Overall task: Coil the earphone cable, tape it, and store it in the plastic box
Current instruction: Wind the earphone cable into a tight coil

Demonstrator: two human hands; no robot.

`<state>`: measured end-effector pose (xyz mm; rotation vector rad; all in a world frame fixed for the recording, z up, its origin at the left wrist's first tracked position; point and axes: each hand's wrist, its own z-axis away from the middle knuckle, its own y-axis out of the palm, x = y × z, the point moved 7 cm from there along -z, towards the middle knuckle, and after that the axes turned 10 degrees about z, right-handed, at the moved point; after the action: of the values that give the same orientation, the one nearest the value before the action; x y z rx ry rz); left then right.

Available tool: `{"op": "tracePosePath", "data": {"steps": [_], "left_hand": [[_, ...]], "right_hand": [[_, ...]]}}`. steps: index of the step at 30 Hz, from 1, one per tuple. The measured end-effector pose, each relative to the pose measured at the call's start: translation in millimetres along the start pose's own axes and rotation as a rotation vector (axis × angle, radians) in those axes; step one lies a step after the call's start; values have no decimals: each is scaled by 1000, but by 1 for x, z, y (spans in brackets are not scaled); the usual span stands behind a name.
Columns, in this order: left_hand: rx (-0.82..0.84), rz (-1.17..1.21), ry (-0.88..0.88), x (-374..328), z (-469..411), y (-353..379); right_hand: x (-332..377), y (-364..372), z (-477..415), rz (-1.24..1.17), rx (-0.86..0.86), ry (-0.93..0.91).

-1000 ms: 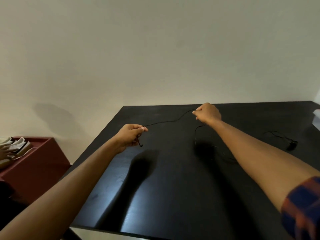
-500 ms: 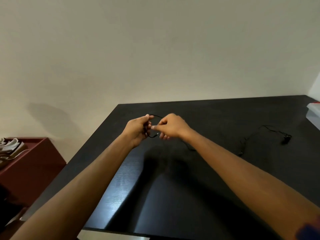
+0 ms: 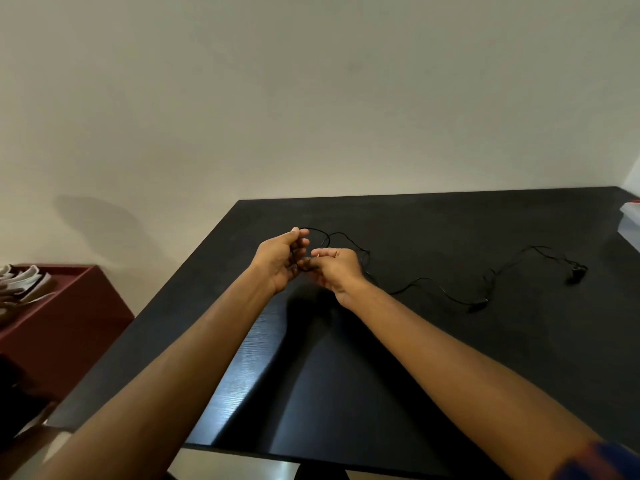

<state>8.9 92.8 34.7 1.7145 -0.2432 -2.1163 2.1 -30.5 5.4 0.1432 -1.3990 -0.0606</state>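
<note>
1. Toward the far-left corner of the table [image 3: 381, 375], the left hand [image 3: 282, 259] curls round a loop of the cable [image 3: 426, 280]; the right hand [image 3: 334, 270] pinches the strand just beside it.
2. The slack trails from the right hand toward the right edge (long axis left to right), ending in the earbuds [image 3: 576, 273], well apart; the right hand is nearer it.
3. The box [image 3: 630, 220] sits at the far-right corner.
</note>
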Motion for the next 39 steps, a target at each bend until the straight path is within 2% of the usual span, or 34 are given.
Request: {"op": "tracePosePath", "data": {"steps": [1,3,7,10,12,17,21,23,27,32,39], "left_hand": [[-30,-27,24,0,-1,-4],[-81,-90,72,0,-2,-12],[-79,-201,125,4,-2,-20],[-42,-271,147,8,-2,-21],[-24,-283,155,8,-1,-21],[16,-221,112,11,4,-20],[95,-295,87,13,7,-18],[116,-302,73,13,8,-18],[138,-301,60,14,8,-18],[136,-219,-31,19,9,-18],[186,-187,-47,20,12,-17]], "right_hand": [[1,0,0,-24,-4,-20],[5,-1,0,76,-8,-93],[25,-4,1,424,5,-377],[43,-5,5,826,-40,-609],[52,-2,10,926,1,-685],[64,3,15,1075,82,-816],[61,8,17,1204,182,-882],[62,8,20,1232,177,-924],[69,5,25,1209,132,-969],[72,7,26,1242,165,-1000],[72,9,24,1278,215,-1008]]}}
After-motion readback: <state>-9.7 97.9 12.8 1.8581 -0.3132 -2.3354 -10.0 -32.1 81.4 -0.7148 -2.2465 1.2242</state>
